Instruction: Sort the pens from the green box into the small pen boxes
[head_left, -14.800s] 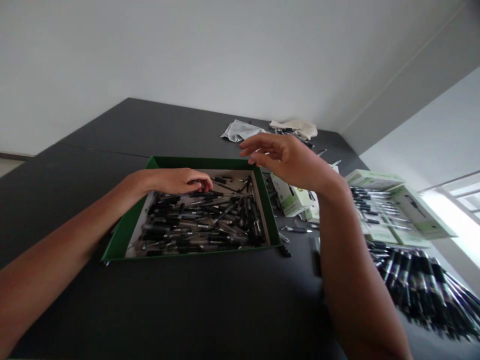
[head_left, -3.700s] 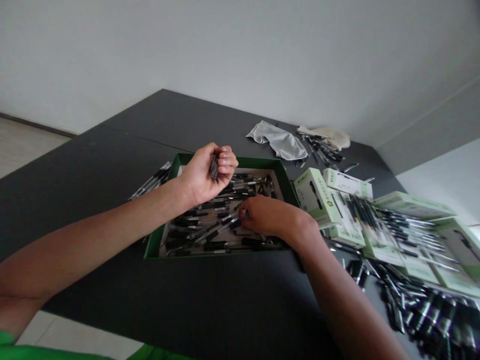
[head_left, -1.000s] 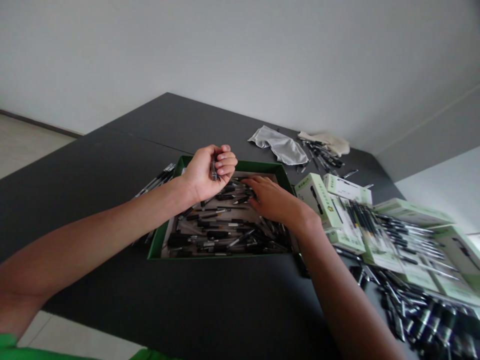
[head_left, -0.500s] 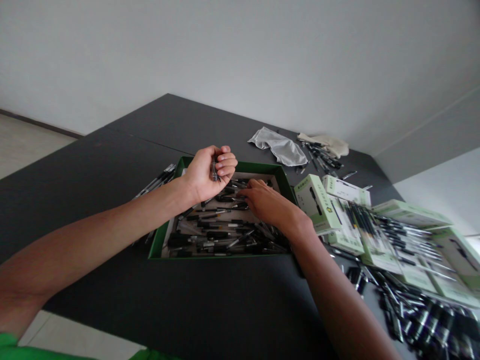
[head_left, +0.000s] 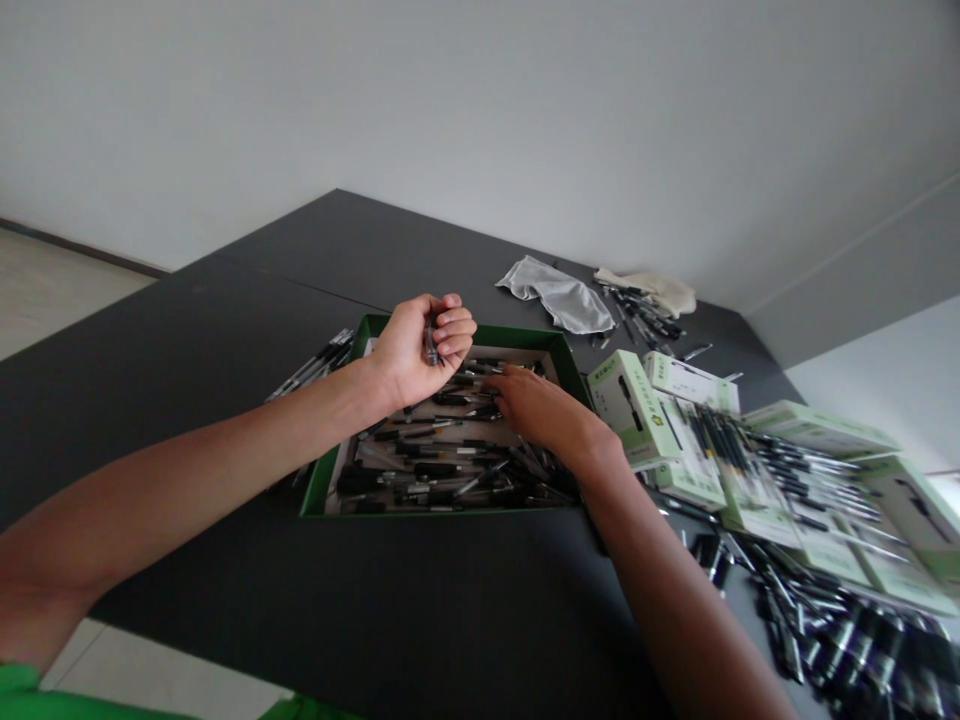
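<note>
The right hand point(head_left: 544, 415) has slid back a little over the heap, towards the far edge of the green cardboard tray point(head_left: 320, 475). Its fingers point(head_left: 517, 382) lie spread and open on the black-and-clear pens point(head_left: 450, 465), and I cannot tell whether they hold anything. The left hand point(head_left: 412, 345) hovers over the tray's far left corner, curled shut around a slim dark pen point(head_left: 431, 345), mostly hidden. Loose pens point(head_left: 311, 358) lie just beside the tray's left wall, on the dark table point(head_left: 187, 420). Pale green boxes point(head_left: 626, 410) and more pens crowd the table's right side.
</note>
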